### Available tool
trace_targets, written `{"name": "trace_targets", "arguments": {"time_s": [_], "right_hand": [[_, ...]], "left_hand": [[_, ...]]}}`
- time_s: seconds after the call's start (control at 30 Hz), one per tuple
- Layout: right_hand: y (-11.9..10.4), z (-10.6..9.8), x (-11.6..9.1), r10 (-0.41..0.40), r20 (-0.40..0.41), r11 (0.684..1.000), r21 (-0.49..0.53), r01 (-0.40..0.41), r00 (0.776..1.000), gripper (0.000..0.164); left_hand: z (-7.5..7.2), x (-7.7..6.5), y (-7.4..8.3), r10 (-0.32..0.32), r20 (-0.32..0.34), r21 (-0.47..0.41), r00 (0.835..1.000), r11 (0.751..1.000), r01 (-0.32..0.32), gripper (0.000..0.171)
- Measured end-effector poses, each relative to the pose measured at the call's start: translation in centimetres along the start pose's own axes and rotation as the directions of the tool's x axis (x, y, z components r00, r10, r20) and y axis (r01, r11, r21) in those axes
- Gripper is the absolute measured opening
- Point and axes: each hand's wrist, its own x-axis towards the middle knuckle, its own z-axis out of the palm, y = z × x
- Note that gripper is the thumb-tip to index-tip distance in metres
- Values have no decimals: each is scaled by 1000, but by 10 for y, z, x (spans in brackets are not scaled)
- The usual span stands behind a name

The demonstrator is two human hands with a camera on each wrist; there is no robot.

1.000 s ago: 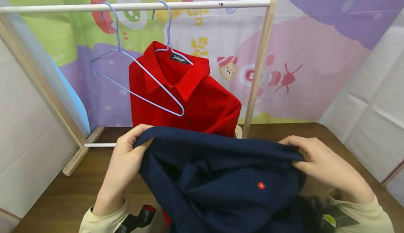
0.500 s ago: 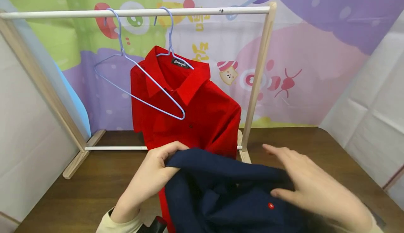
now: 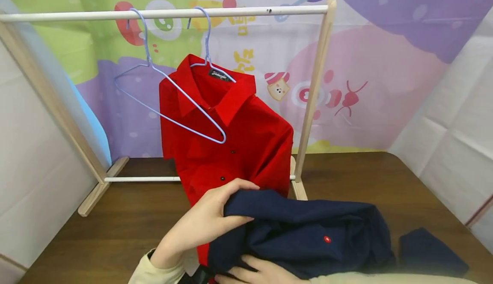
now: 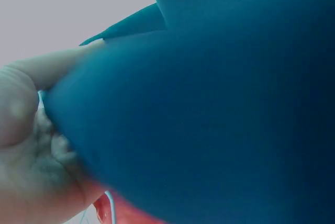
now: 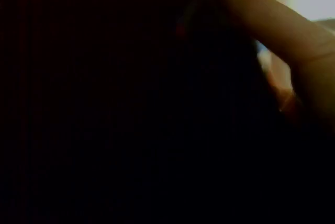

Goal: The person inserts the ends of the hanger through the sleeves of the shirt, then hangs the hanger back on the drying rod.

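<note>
In the head view a bunched navy shirt [image 3: 300,237] with a red button spreads over the front of the table. My left hand [image 3: 209,220] pinches its upper left edge between thumb and fingers; in the left wrist view the navy cloth [image 4: 183,109] fills most of the picture beside that hand. My right hand [image 3: 265,271] reaches across at the bottom, its extended fingers against the shirt's lower left part. The right wrist view is mostly dark, with one finger [image 5: 282,25] at upper right. Behind hangs a red shirt [image 3: 242,147] on a light blue hanger [image 3: 208,40].
A bare light blue hanger [image 3: 169,123] hangs left of the red shirt and partly in front of it. Both hook over the white rail [image 3: 246,12] of a wooden rack [image 3: 316,87]. Another navy cloth part [image 3: 431,252] lies on the brown table [image 3: 346,175] at right.
My right hand has let go of the shirt's right end and swung left and down to the front. My left hand has moved right and lower with its edge, and the shirt has sunk.
</note>
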Motion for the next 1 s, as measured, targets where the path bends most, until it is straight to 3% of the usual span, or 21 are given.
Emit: {"name": "trace_targets", "arguments": {"time_s": [0.03,0.1,0.23,0.3,0.4,0.47,0.57,0.67,0.73,0.8,0.9,1.0], "right_hand": [[2,-3,3,-4,-32,992,-129,0,999,40],[7,-7,5,25,24,984,-179,-20,999,42],[18,-15,7,-9,97,992,-128,22,995,41],[21,-16,7,-32,109,995,-95,43,993,33],[23,-14,5,-39,133,998,-45,45,990,13],[25,-14,4,-32,149,999,0,32,988,11],[34,-22,4,57,127,988,134,-74,990,12],[48,-36,4,243,33,917,317,-240,969,10],[58,-46,3,374,-56,850,420,-318,926,15],[66,-54,1,494,-125,785,490,-380,860,16],[75,-66,-3,662,-172,670,573,-472,729,18],[83,-78,-6,798,-177,529,665,-527,577,13]], "left_hand": [[1,0,0,6,14,9,1000,1000,-6,41],[2,0,1,6,41,40,999,999,-7,41],[0,-2,1,-29,94,87,995,996,21,44],[-3,-4,0,-43,106,95,993,995,33,45],[-7,-6,-1,-31,91,104,995,994,21,47],[-10,-8,-1,-26,65,100,998,995,19,45],[-16,-11,0,-56,-6,76,998,996,56,40],[-23,-12,1,-93,-96,44,991,994,97,35],[-26,-13,2,-103,-143,42,984,993,110,33],[-27,-12,2,-106,-164,45,981,992,115,33],[-25,-11,2,-110,-155,52,982,992,119,35],[-19,-10,1,-118,-119,35,986,992,123,41]]}}
